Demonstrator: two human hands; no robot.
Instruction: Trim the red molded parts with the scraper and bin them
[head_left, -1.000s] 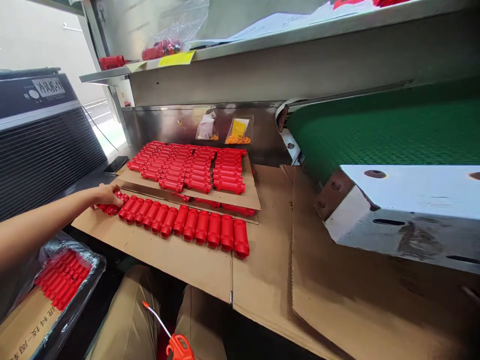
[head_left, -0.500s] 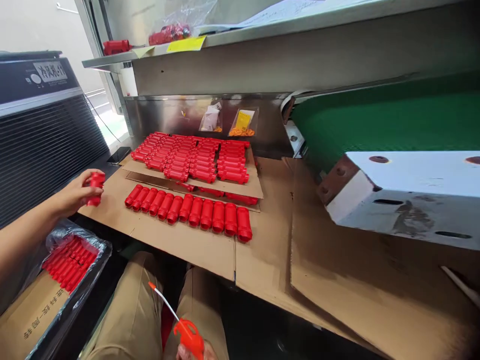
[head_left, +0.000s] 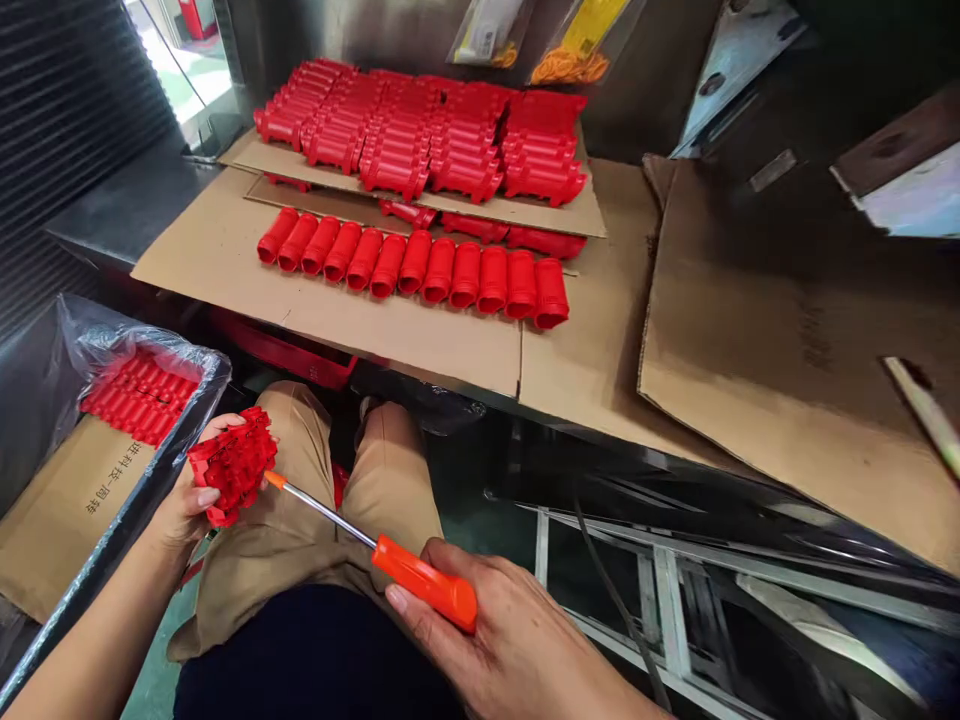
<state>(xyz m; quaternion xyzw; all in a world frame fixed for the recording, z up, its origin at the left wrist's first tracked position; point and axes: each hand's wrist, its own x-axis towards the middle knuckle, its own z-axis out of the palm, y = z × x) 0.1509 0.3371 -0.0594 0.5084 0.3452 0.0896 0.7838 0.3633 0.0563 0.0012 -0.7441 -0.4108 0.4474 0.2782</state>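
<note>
Two hands working: my left hand (head_left: 196, 497) is gripping a red part (head_left: 232, 464) while my right hand (head_left: 499, 630) is clenching the air gun (head_left: 375, 550), nozzle touching; next, probably steady aim.

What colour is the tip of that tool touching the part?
Orange, like its handle; the tip meets the red part, seen in the head view.

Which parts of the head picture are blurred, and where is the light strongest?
Head view: the red plastic ribbed part in the left hand is sharp; the right edge by the pale stick is smeared; daylight glares at top left; straight edges bow outward.
</note>
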